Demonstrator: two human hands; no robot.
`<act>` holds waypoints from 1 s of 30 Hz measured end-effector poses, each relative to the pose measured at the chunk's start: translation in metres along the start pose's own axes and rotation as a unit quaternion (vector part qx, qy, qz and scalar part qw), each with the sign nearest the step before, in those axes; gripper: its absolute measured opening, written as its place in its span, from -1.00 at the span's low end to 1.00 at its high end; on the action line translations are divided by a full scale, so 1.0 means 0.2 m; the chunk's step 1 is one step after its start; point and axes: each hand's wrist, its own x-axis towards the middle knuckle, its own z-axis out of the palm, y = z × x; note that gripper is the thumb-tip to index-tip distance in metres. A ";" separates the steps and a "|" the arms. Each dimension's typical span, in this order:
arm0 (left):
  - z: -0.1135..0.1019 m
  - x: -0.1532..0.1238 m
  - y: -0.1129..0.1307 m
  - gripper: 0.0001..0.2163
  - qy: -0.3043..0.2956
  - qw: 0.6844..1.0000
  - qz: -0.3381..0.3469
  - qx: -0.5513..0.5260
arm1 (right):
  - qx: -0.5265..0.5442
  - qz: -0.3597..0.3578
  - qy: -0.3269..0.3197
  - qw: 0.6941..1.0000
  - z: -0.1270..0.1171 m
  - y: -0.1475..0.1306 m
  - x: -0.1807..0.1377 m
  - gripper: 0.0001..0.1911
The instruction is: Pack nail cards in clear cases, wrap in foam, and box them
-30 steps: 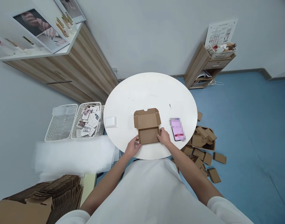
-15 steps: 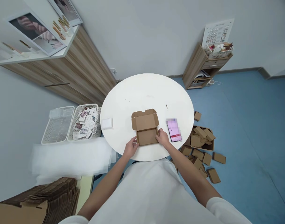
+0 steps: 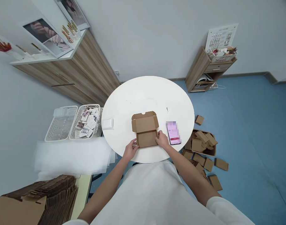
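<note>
A small brown cardboard box (image 3: 147,139) lies on the white round table (image 3: 124,93), its lid (image 3: 144,123) folded back away from me and its inside bare. My left hand (image 3: 130,149) grips the near left corner, fingers closed on the side wall. At the right wall, my right hand (image 3: 162,139) holds the box with thumb and fingers pinched on the edge. Right of the box rests a phone (image 3: 173,132) with a pink screen, partly blurred out. A white packet (image 3: 107,124) sits at the table's left edge.
Left of the table are a basket of printed cards (image 3: 86,123), a clear-lined basket (image 3: 60,123), translucent sheets (image 3: 72,157) and stacked flat cardboard (image 3: 60,197). Small closed boxes (image 3: 199,159) lie heaped on the floor at right, around a carton. A wooden cabinet (image 3: 86,68) stands behind.
The view has shifted slightly. Both hands keep their hold on the box, which stays in the same place with its lid back.
</note>
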 end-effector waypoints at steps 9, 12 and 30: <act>0.04 0.01 -0.03 -0.55 0.027 0.999 -0.019 -0.034 | 0.016 -0.006 -0.014 1.000 -0.01 0.01 0.01 -0.77; 0.05 0.01 -0.04 -0.54 0.033 0.998 -0.023 -0.052 | 0.014 -0.004 -0.022 1.000 -0.01 0.01 0.01 -0.77; 0.09 -0.03 0.01 -0.57 0.057 0.997 -0.038 -0.040 | 0.040 -0.020 -0.056 0.997 -0.04 0.03 0.05 -0.66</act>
